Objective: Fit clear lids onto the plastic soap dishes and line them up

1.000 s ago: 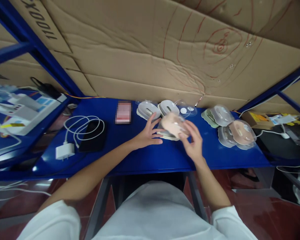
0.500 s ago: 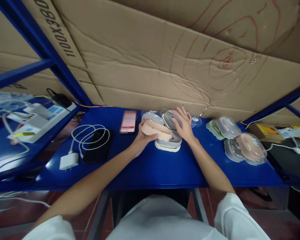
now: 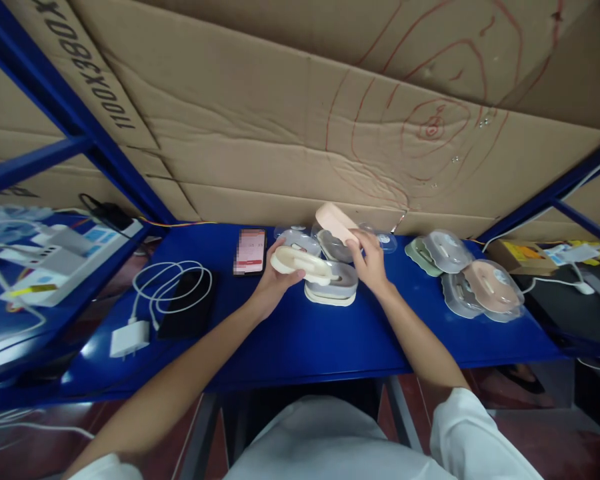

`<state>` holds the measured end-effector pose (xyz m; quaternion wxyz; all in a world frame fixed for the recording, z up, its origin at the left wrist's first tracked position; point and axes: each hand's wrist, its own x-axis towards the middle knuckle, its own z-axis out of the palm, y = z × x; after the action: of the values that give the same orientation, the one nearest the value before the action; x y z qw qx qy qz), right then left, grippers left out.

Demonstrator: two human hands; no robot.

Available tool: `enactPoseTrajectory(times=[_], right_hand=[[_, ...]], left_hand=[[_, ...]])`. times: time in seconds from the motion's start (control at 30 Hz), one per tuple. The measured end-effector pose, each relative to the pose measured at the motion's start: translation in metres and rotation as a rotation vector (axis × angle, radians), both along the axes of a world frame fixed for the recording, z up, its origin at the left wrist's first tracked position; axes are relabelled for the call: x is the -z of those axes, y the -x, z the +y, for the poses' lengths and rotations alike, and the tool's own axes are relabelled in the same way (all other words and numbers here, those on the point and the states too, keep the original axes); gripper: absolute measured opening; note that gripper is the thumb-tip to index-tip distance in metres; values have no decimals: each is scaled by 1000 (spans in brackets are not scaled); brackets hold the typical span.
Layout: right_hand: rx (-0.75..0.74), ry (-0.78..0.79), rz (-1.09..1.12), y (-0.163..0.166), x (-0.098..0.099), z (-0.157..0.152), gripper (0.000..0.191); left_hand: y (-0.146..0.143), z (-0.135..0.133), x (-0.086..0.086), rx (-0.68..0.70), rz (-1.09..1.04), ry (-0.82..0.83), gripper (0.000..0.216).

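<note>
One cream oval piece [image 3: 300,264], head view: tilted over the blue bench [image 3: 290,347], gripped at its left end by the fingers of the left hand [image 3: 271,285]. Fingers of the right hand [image 3: 373,265] closed on the near end of a pink oblong piece [image 3: 337,221], raised, apart from the cream one. Clear-lidded container [image 3: 344,281] on the bench by the cream piece's right end. Lit phone [image 3: 251,252] just beside left hand; pink-topped container [image 3: 490,285] well to the right.

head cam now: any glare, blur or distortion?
Head view: bright glare spot on blue tabletop, left front; phone screen partly pixelated; held cream piece and peach piece have readable outlines, little blur; blue frame bars slant outward, likely wide lens.
</note>
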<state>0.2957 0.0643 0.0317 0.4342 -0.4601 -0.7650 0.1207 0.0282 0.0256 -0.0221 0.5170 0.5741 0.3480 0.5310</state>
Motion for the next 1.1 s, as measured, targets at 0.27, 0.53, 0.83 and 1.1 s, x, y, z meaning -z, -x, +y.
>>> enactPoseTrajectory(times=[0.27,0.53,0.83,1.1], right_hand=[[-48,-188,-174,-1,-4,-2,48],[-253,-178,-356,32,3,-17,32],[-24,3,-604,-1,-18,37,70],[644,15,-550,-101,-21,9,60]], left_hand=[[-1,0,-14,-100,-239,249,97],[1,-5,-23,34,-316,176,98],[1,-2,-23,2,-232,158,80],[-2,-1,-12,-49,-120,130,65]])
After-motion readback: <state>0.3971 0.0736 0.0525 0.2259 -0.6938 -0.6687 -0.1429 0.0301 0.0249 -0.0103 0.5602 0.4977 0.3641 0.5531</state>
